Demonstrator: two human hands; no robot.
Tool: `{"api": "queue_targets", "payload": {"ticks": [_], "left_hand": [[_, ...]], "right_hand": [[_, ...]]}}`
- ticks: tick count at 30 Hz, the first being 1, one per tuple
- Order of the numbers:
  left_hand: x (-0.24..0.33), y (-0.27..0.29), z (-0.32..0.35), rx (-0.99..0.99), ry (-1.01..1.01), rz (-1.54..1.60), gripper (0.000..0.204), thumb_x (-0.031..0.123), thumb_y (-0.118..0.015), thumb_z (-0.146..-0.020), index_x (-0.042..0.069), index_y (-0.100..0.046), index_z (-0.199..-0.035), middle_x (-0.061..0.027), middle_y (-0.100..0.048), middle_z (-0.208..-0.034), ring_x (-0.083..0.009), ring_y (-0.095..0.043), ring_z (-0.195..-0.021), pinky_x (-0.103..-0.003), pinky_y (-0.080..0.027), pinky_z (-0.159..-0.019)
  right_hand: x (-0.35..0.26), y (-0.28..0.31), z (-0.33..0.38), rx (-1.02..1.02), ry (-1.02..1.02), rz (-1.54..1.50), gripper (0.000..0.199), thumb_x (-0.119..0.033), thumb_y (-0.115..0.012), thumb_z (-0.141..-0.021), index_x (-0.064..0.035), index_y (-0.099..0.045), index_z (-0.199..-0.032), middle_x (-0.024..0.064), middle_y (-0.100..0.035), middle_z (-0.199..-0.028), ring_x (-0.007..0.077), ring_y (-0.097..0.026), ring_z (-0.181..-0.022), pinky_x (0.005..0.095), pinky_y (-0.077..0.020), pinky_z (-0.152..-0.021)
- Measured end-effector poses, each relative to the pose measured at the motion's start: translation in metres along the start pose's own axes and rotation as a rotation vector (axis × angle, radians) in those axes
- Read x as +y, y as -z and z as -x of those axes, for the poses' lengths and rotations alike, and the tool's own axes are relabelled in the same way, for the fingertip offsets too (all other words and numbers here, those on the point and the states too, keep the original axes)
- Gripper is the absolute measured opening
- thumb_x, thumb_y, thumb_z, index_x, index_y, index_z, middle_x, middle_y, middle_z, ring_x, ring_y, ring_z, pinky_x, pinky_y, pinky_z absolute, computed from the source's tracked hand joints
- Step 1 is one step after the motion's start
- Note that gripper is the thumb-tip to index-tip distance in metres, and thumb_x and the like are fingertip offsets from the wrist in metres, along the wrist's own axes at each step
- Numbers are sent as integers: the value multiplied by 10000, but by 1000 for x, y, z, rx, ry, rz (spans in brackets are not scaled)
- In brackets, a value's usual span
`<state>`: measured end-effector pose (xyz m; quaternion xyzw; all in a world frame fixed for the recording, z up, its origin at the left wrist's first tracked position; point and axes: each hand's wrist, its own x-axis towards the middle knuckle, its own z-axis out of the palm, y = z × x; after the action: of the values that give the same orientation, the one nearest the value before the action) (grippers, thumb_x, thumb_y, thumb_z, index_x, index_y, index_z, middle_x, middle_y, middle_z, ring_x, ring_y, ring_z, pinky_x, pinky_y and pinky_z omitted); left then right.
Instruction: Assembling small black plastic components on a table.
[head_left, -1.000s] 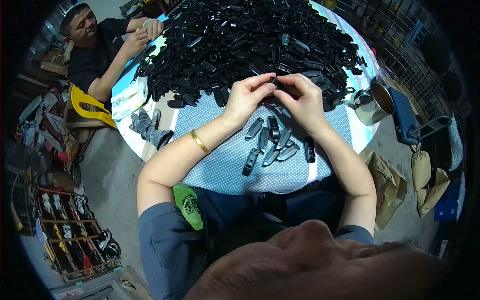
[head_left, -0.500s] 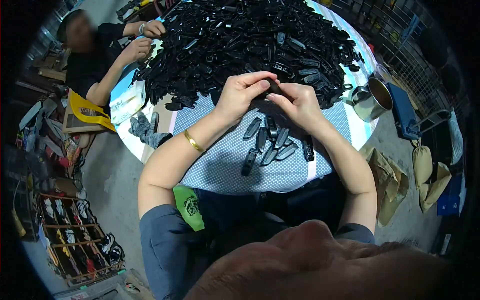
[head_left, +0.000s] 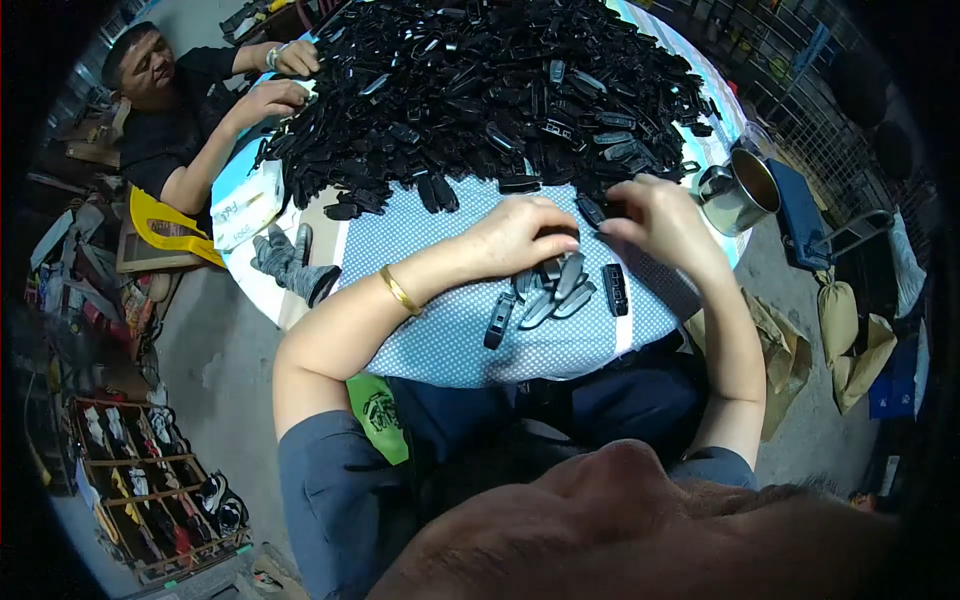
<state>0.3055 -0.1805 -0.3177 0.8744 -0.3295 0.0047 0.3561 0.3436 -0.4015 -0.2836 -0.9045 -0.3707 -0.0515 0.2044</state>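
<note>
My left hand is curled over the small group of dark key fobs on the dotted cloth. Its thumb and fingers are slightly apart, and nothing shows between them; what lies under the palm is hidden. At the near edge of the pile, my right hand has thumb and fingertips around one black key fob. A single fob with button openings lies just right of the group. Beyond both hands spreads a large heap of black key fobs.
Across the table's left side, another person's hands touch the heap. Grey gloves and a marked pale bag lie at the left edge. A metal mug stands at the right edge, beside a blue trolley.
My hands have parted from the fob they held together. The left came down over the small group; the right shifted right, to a fob at the pile's edge.
</note>
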Motion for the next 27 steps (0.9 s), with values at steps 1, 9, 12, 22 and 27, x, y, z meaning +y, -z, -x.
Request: {"api": "queue_targets", "payload": {"ticks": [1, 9, 12, 22, 27], "left_hand": [[1, -5, 2, 16, -48, 22, 251, 220, -604, -817, 24, -641, -970, -137, -628, -893, -267, -606, -828, -335, -486, -733], [28, -22, 7, 42, -15, 259, 205, 193, -589, -832, 6, -649, -894, -120, -610, -895, -229, -594, -772, -322, -473, -689], [13, -14, 3, 345, -6, -138, 197, 202, -647, -779, 7, -618, -782, -115, -566, -817, -252, -551, -743, -342, -440, -652], [-2, -10, 1, 365, 110, -374, 376, 116, -690, -702, 4, -493, -1003, -155, -526, -953, -325, -532, -887, -390, -448, -759], [-3, -7, 8, 372, 159, -431, 334, -33, -559, -710, -28, -487, -1036, -191, -531, -922, -349, -539, -879, -402, -452, -781]], "right_hand": [[-6, -5, 5, 33, -1, 37, 367, -194, -727, -672, -11, -627, -974, 146, -574, -795, 297, -587, -684, 374, -474, -618], [-8, -48, -10, 223, 199, -42, 426, -69, -692, -650, -8, -586, -1058, 134, -540, -857, 294, -577, -760, 368, -484, -666], [-9, -50, -23, 135, 157, -227, 427, -80, -687, -664, 8, -575, -1067, 160, -539, -908, 336, -568, -830, 386, -482, -727], [33, -3, -85, 496, 24, -141, 220, -55, -552, -793, -25, -643, -991, 131, -657, -881, 216, -638, -857, 312, -508, -742], [55, -11, -135, 407, -108, 336, 234, -239, -623, -787, -59, -666, -930, 140, -646, -921, 309, -614, -832, 390, -496, -734]]}}
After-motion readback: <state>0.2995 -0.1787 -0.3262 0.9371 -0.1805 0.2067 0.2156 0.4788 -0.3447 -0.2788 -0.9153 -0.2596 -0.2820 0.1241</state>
